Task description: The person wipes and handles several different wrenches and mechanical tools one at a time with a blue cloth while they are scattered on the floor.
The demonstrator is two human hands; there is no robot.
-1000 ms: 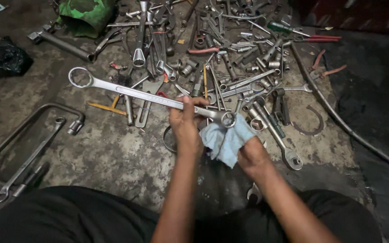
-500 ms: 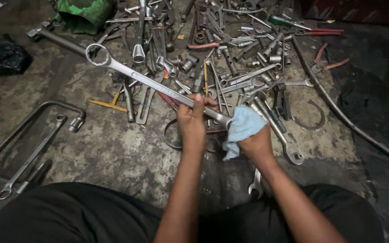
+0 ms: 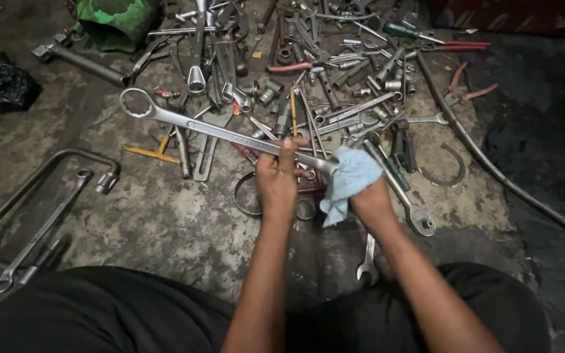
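Above a tool-strewn concrete floor, the left hand closes around a long ring spanner near one end; the right hand clasps a pale blue rag over that end. Stiff, likely heavy, possibly oily steel; mid-shank grip balances best.

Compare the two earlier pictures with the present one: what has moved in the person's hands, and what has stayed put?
The long ring spanner keeps its steeper tilt from half a second ago, ring end up-left. The right hand has slid the blue cloth over its near end. The left hand still grips the shaft. The tool pile lies unchanged.
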